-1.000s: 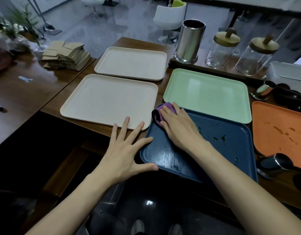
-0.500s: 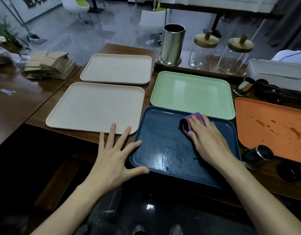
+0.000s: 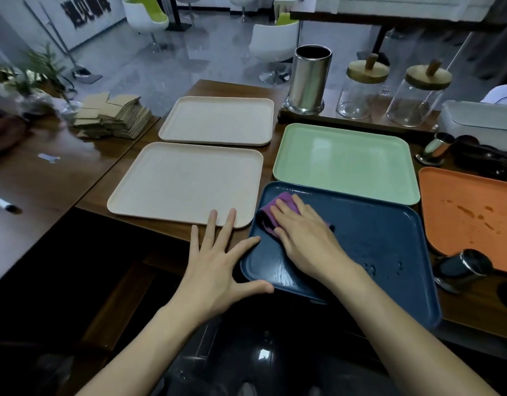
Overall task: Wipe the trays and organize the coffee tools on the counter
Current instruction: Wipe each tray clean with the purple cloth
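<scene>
Right now my right hand lies flat, fingers straight, pressing a folded purple cloth onto the far-left corner of the blue tray. That tray sits at the near edge of the counter, streaked wet, with droplets toward its near right. My left hand is spread wide, thumb and forefinger against the tray's near-left corner.

Five trays in all: the near cream tray, the far cream tray, the green tray, the blue one, and the brown-stained orange tray. Two lidded glass jars and a steel canister stand behind. A steel cup lies near the blue tray's right rim.
</scene>
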`<state>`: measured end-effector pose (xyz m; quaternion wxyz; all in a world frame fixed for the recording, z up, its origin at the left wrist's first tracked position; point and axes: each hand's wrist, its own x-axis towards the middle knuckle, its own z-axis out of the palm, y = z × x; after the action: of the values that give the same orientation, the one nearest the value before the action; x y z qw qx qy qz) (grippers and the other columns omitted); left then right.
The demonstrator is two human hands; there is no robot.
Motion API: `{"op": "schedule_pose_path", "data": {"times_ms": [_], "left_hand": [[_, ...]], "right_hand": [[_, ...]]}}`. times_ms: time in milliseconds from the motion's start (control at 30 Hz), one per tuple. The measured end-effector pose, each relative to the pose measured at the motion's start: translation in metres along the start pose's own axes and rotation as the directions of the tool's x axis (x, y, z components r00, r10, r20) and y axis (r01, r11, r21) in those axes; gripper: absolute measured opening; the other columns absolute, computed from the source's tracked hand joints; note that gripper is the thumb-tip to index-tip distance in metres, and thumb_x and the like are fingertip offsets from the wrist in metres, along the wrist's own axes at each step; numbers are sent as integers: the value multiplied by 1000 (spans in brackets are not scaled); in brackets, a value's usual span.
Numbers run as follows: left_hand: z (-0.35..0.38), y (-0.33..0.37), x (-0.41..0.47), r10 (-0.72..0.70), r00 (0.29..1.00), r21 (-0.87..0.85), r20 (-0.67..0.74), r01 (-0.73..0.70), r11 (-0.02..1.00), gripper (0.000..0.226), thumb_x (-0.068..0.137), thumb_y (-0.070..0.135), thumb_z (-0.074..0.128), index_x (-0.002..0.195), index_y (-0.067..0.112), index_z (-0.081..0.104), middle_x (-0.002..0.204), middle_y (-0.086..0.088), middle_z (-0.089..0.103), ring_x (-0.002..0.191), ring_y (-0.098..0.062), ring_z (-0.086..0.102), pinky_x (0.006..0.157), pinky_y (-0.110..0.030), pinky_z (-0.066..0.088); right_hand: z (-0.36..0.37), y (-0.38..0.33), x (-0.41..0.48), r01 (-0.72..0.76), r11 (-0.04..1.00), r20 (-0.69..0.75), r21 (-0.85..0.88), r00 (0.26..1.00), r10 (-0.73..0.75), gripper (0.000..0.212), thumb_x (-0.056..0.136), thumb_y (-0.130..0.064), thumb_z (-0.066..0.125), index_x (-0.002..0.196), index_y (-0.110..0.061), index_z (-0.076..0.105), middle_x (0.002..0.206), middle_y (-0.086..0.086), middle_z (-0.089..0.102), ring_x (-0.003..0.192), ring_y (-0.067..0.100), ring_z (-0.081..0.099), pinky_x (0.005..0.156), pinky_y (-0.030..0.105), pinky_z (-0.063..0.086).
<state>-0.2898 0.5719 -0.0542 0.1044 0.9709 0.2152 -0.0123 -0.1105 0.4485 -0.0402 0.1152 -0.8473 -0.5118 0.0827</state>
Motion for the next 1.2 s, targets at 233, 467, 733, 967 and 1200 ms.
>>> {"op": "schedule_pose_path", "data": {"times_ms": [233, 467, 733, 967, 1200], "left_hand": [[8, 1, -5, 11, 990, 23, -141, -8, 1000, 109, 69, 104, 22, 158, 43, 16, 170, 1, -4, 156, -27, -18, 123, -64, 2], [3, 3, -2, -15, 998, 19, -63, 16, 1000, 115, 61, 107, 10, 159, 46, 4, 166, 5, -25, 149, -21, -36, 123, -57, -13], [0, -1, 1, 4, 1000, 19, -23, -3, 1000, 109, 60, 108, 15, 154, 56, 5, 167, 6, -22, 146, -21, -41, 121, -54, -19], [-1, -1, 0, -18, 1000, 21, 18, 18, 1000, 105, 60, 108, 20, 151, 61, -2, 166, 6, -27, 143, -21, -45, 118, -50, -24], [1, -1, -1, -19, 1000, -22, 14, 19, 1000, 108, 58, 109, 14, 152, 59, -2, 166, 8, -26, 143, -21, -45, 118, -54, -23]], "right_hand": [[2, -8, -24, 140, 985, 48, 104, 988, -146, 53, 106, -34, 43, 157, -22, 32, 165, -8, 24, 156, 15, 3, 127, 35, 6], [-8, -12, -47, 291, 947, 163, 136, 936, -311, 49, 107, -34, 41, 156, -32, 34, 164, -17, 21, 155, 9, -3, 124, 26, -4], [-8, -7, -62, 300, 947, 163, 119, 934, -317, 49, 108, -32, 37, 157, -31, 32, 165, -16, 20, 155, 11, -4, 123, 27, -5], [-19, 31, -103, 209, 972, 179, 110, 958, -226, 49, 109, -34, 33, 158, -38, 25, 161, -28, 10, 150, -4, -15, 117, 15, -14], [-14, 44, -117, 133, 982, 168, 131, 974, -154, 52, 103, -44, 25, 155, -44, 30, 160, -33, 11, 149, -5, -16, 125, 26, -3]]}}
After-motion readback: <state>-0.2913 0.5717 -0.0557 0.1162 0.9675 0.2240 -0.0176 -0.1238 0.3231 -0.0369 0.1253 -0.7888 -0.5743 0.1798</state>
